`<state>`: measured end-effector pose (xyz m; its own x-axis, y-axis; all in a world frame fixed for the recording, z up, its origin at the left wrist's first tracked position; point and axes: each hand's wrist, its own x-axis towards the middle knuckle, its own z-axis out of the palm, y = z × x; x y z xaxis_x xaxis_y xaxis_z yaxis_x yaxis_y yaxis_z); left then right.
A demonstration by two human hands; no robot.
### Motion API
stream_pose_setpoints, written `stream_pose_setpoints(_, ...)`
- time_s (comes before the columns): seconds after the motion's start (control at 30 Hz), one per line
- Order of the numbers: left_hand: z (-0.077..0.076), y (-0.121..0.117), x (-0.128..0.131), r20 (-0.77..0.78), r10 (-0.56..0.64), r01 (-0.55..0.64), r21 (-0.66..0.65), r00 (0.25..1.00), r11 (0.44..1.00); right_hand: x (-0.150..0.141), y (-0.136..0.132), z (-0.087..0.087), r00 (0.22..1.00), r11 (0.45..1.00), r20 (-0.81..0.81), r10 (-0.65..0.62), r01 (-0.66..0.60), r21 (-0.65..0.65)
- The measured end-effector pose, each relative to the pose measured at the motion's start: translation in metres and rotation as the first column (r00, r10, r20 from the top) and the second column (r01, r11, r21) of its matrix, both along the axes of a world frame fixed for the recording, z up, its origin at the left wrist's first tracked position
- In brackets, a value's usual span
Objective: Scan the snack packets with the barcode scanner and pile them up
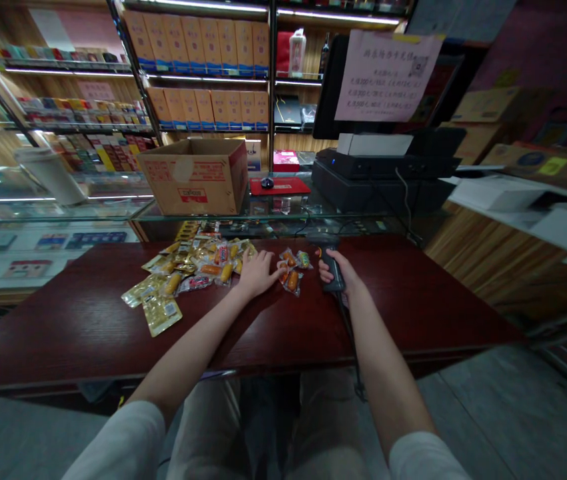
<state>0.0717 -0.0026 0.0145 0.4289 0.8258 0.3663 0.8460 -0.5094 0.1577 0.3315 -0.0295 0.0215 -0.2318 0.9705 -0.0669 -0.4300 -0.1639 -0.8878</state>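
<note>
My right hand (346, 272) is wrapped around the handle of a dark barcode scanner (334, 275), whose cord hangs down over the table's front edge. My left hand (257, 272) rests palm down with its fingers apart, between two groups of wrapped snacks. Its fingertips reach the right side of a pile of snack packets (212, 269), some gold, some clear with orange or yellow pieces inside. The thumb points at a small cluster of clear packets (292, 279) and touches or nearly touches it. Flat gold packets (162, 313) lie at the pile's near left.
Everything lies on a dark red wooden table (283, 333). Behind it, a glass counter bears an open cardboard box (194, 179), a mouse (267, 182) on a red mat, and a black register (383, 177) under a screen with a paper sign (388, 77). Stocked shelves stand beyond.
</note>
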Motion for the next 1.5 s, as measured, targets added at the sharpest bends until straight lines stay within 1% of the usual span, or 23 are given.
stream_pose_setpoints(0.1,-0.011,-0.004,0.015,-0.029,-0.001,-0.002,-0.098,1.000,0.995,0.001,0.000,0.000,1.000,1.000,-0.013,-0.002,0.002,0.006)
stream_pose_setpoints(0.2,-0.019,0.001,0.010,-0.002,0.002,-0.002,-0.103,1.000,0.995,-0.001,-0.001,0.001,1.000,1.000,-0.014,0.015,-0.014,0.009)
stream_pose_setpoints(0.27,-0.020,0.008,0.002,0.064,0.022,-0.015,-0.105,0.998,0.994,-0.003,-0.002,0.001,1.000,0.999,-0.008,0.030,-0.030,0.010)
stream_pose_setpoints(0.33,-0.019,0.017,-0.006,0.187,0.078,-0.046,-0.169,0.979,0.985,-0.007,-0.003,0.001,0.998,0.998,0.001,0.062,-0.062,0.008)
stream_pose_setpoints(0.37,-0.018,0.022,-0.011,0.277,0.114,-0.051,-0.226,0.954,0.973,-0.010,-0.004,0.000,0.996,0.996,0.007,0.084,-0.084,0.008)
stream_pose_setpoints(0.4,-0.016,0.026,-0.015,0.380,0.150,-0.035,-0.291,0.913,0.956,-0.013,-0.005,0.000,0.994,0.994,0.015,0.108,-0.109,0.009)
stream_pose_setpoints(0.47,-0.015,0.033,-0.025,0.592,0.189,0.067,-0.382,0.783,0.922,-0.020,-0.007,-0.002,0.988,0.989,0.035,0.148,-0.149,0.023)
stream_pose_setpoints(0.53,-0.015,0.037,-0.034,0.738,0.170,0.197,-0.382,0.654,0.903,-0.027,-0.010,-0.003,0.983,0.983,0.050,0.176,-0.178,0.046)
stream_pose_setpoints(0.57,-0.015,0.038,-0.038,0.776,0.150,0.244,-0.366,0.613,0.898,-0.031,-0.011,-0.004,0.981,0.980,0.052,0.188,-0.190,0.057)
stream_pose_setpoints(0.63,-0.017,0.040,-0.045,0.806,0.116,0.295,-0.341,0.580,0.893,-0.036,-0.013,-0.004,0.977,0.975,0.047,0.207,-0.210,0.072)
stream_pose_setpoints(0.8,-0.023,0.043,-0.048,0.826,0.083,0.350,-0.325,0.558,0.879,-0.040,-0.015,-0.003,0.978,0.975,0.035,0.205,-0.207,0.087)
stream_pose_setpoints(0.97,-0.023,0.042,-0.047,0.809,0.034,0.367,-0.303,0.587,0.880,-0.040,-0.015,-0.005,0.980,0.975,0.019,0.196,-0.197,0.104)
stream_pose_setpoints(1.07,-0.018,0.038,-0.047,0.768,0.030,0.342,-0.320,0.640,0.884,-0.039,-0.013,-0.007,0.978,0.971,0.017,0.209,-0.210,0.110)
stream_pose_setpoints(1.2,-0.014,0.031,-0.046,0.704,0.024,0.277,-0.310,0.710,0.909,-0.037,-0.012,-0.008,0.973,0.966,0.034,0.227,-0.230,0.116)
stream_pose_setpoints(1.27,-0.012,0.029,-0.046,0.636,0.013,0.190,-0.250,0.772,0.949,-0.036,-0.012,-0.006,0.976,0.969,0.032,0.214,-0.216,0.116)
stream_pose_setpoints(1.33,-0.010,0.028,-0.048,0.521,-0.006,0.083,-0.124,0.853,0.989,-0.035,-0.012,-0.004,0.980,0.974,0.028,0.199,-0.201,0.106)
stream_pose_setpoints(1.4,-0.008,0.028,-0.053,0.389,-0.001,0.002,-0.001,0.921,1.000,-0.033,-0.012,-0.001,0.983,0.978,0.027,0.184,-0.186,0.090)
stream_pose_setpoints(1.5,-0.003,0.028,-0.064,0.248,0.088,-0.115,0.093,0.965,0.989,-0.029,-0.011,0.001,0.991,0.988,0.019,0.133,-0.135,0.078)
